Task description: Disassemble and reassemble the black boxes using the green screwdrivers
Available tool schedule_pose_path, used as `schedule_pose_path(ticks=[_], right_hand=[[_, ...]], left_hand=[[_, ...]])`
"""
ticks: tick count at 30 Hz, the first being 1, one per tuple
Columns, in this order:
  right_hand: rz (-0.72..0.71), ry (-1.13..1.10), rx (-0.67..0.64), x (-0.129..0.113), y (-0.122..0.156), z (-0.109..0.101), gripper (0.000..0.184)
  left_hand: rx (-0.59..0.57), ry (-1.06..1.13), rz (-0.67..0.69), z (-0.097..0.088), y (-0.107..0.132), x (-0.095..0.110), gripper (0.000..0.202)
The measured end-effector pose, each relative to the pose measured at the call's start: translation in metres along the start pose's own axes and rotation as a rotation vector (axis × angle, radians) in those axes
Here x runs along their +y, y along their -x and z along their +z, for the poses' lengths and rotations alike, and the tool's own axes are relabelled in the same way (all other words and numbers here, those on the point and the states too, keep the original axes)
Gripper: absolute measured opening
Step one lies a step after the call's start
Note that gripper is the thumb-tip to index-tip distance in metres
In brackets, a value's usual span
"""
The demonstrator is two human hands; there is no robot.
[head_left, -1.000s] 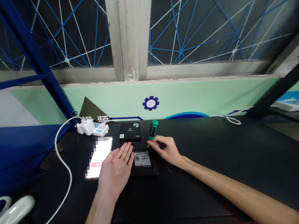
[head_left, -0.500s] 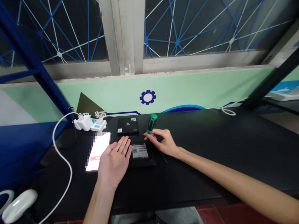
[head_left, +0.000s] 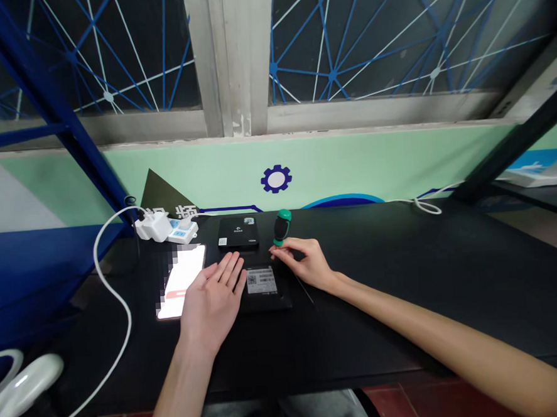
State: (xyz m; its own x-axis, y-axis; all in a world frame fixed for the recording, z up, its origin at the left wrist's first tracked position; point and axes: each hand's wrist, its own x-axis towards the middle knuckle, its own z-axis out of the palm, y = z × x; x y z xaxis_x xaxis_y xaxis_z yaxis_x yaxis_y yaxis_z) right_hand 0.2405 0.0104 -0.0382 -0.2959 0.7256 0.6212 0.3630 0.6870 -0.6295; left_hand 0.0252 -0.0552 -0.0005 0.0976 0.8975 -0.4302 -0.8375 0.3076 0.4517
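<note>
My left hand (head_left: 213, 304) lies palm up with its fingers stretched out and holds nothing. Its fingertips reach over the left side of a flat black box (head_left: 265, 302) that bears a white printed label. A green and black screwdriver (head_left: 283, 226) stands nearly upright, handle on top, just behind the box's right side. The fingers of my right hand (head_left: 305, 263) pinch it below the handle. Its shaft and tip are hidden by the fingers. From beneath my right hand a thin line runs toward the front; what it is, I cannot tell.
A lit phone or tablet (head_left: 183, 282) lies left of my left hand. Behind it stands a white power strip (head_left: 183, 230) with plugs. Another black box (head_left: 238, 233) sits farther back. A white cable (head_left: 118, 294) loops along the left; another cable (head_left: 427, 207) lies at the back right.
Both hands keep nearly the same places. The screwdriver handle looks slightly turned and a little more upright. The whole view has shifted slightly.
</note>
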Motion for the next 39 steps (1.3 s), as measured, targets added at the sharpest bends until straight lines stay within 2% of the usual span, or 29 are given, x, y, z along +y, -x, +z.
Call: schedule_pose_path(ticks=[8, 12, 18, 26, 35, 39], right_hand=[[-0.025, 0.095, -0.006, 0.000, 0.000, -0.002, 0.025], [-0.047, 0.088, -0.085, 0.002, -0.001, -0.003, 0.020], [-0.028, 0.031, -0.179, 0.006, -0.003, -0.003, 0.029], [-0.054, 0.175, -0.162, 0.002, -0.004, -0.008, 0.030], [-0.058, 0.126, -0.188, 0.005, -0.005, -0.012, 0.030], [-0.085, 0.136, -0.192, 0.005, -0.003, -0.016, 0.028]], left_hand=[[-0.001, 0.027, -0.006, -0.002, -0.002, -0.002, 0.057], [0.020, -0.001, 0.050, 0.002, 0.001, -0.002, 0.053], [0.061, -0.034, 0.121, 0.006, 0.005, 0.000, 0.053], [0.037, -0.025, 0.064, 0.005, 0.002, -0.003, 0.055], [0.014, -0.052, 0.062, 0.004, 0.000, -0.007, 0.052], [0.024, -0.070, 0.057, 0.012, -0.001, -0.009, 0.051]])
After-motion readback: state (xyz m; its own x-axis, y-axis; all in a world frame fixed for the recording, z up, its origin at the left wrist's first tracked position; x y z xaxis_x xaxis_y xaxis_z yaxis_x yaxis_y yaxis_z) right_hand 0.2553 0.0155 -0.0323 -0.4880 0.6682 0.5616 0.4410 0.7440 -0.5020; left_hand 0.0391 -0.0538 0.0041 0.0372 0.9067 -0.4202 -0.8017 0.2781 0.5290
